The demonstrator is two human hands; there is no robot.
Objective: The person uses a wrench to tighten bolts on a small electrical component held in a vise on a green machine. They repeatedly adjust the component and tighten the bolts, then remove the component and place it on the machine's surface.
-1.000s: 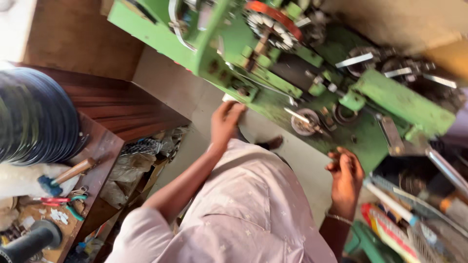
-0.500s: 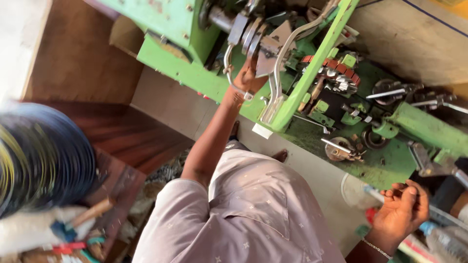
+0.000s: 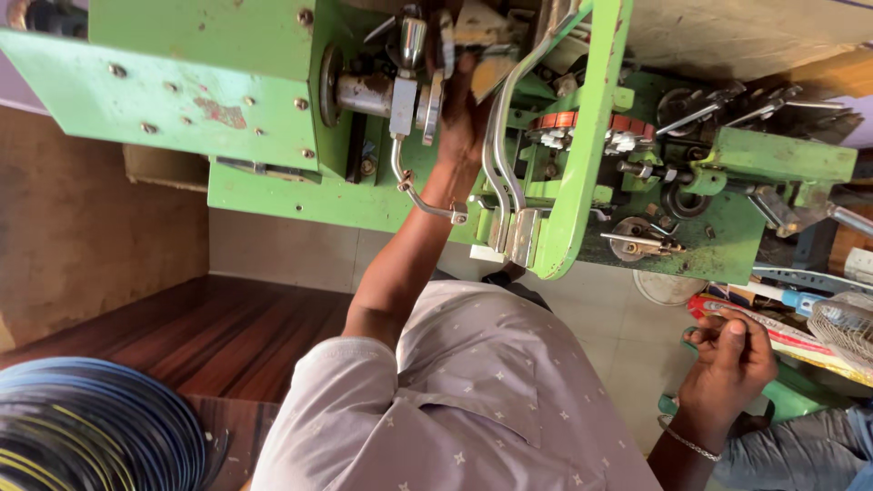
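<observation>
Reaches the left hand (image 3: 459,127) up into a green machine (image 3: 227,100) of painted sheet metal, flat-faced, bolted at the corners, chipped to rusty patches. Lays the hand against a steel spindle (image 3: 373,94), a dull grey cylinder ringed with bright discs, high in the middle of the machine's frame. Hides the fingertips among those parts, so cannot tell whether closed on anything or merely touching. Shows, just below the wrist, a thin bent wire rod (image 3: 418,195), hooked at its end, and beside the hand a pair of curved polished steel bars (image 3: 496,155).

Keeps the right hand (image 3: 727,359) low and well apart from the machine, fingers curled tight, thumb pressed on the forefinger; nothing plainly seen inside. Wears a thin metal bracelet (image 3: 687,444) at that wrist. Sits near flat colourful packets (image 3: 773,318) and a white wire mesh (image 3: 841,323).

Fills the bottom with a pale lilac shirt (image 3: 473,409), soft, dotted with small stars. Leaves a thick coil of glossy blue, black and yellow wire (image 3: 82,427) on a dark striped wooden top (image 3: 227,327).
</observation>
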